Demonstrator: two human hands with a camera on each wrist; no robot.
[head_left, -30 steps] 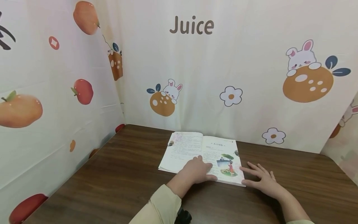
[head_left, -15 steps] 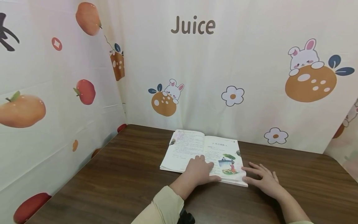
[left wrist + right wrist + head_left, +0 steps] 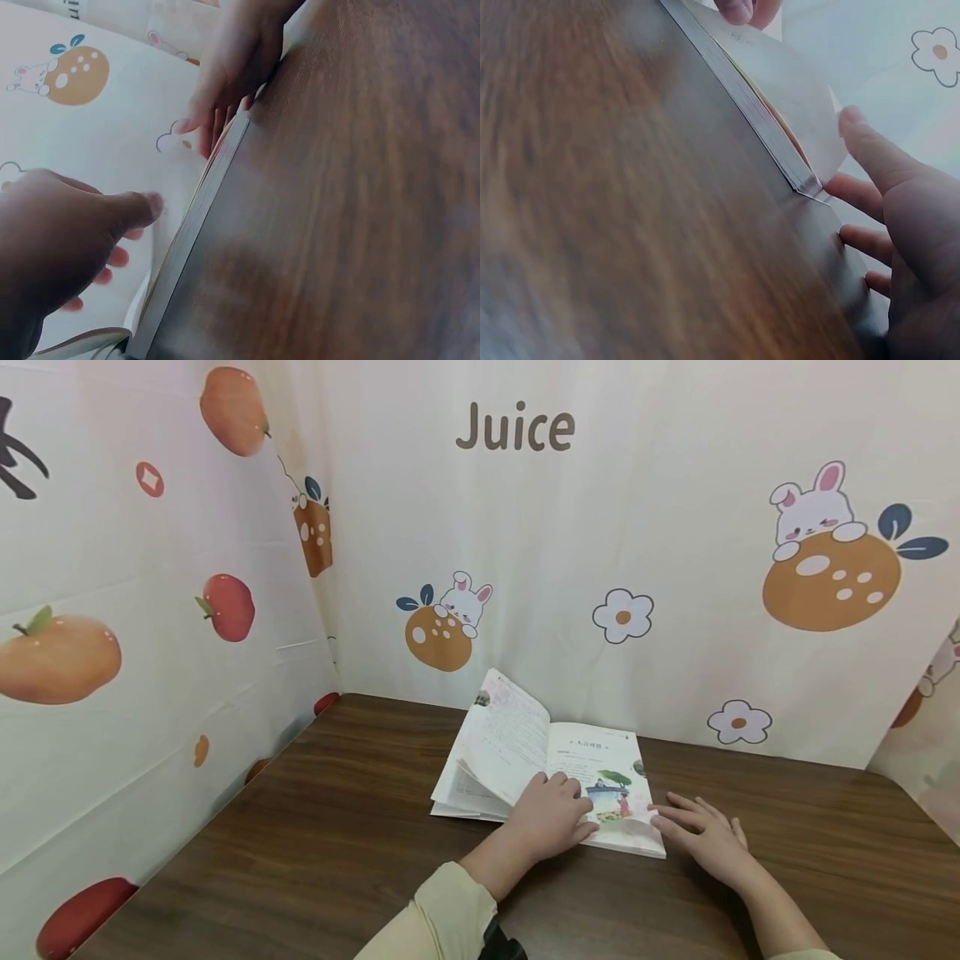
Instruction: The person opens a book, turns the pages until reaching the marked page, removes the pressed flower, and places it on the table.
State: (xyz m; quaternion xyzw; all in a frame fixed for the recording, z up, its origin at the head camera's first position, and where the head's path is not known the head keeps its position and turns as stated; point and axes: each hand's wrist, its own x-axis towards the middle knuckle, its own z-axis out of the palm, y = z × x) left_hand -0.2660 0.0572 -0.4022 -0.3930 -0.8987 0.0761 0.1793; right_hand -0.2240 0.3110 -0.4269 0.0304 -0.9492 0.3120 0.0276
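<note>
An open book [image 3: 589, 748] lies on the brown wooden table, its right page printed with a picture of a tree and a figure. My left hand [image 3: 549, 817] rests over the lower middle of the book, fingers slightly bent, thumb pointing right. Beside it, the left-hand pages [image 3: 510, 735] stand raised and curved. My right hand [image 3: 708, 842] is at the book's lower right corner, fingers spread and mostly straight. In the right wrist view, the top page [image 3: 802, 90] bows up, its edge near my right thumb, while the index finger touches near the corner of the page block.
The dark wooden table [image 3: 300, 843] stretches around the book on both sides. Behind it hangs a pale curtain [image 3: 555, 527] printed with rabbits, oranges and flowers. A second printed curtain [image 3: 150, 693] borders the table's left edge.
My left hand has shifted slightly right and its fingers have drawn in. The left-hand pages, flatter before, have lifted and fanned up. My right hand has stayed at the book's right edge.
</note>
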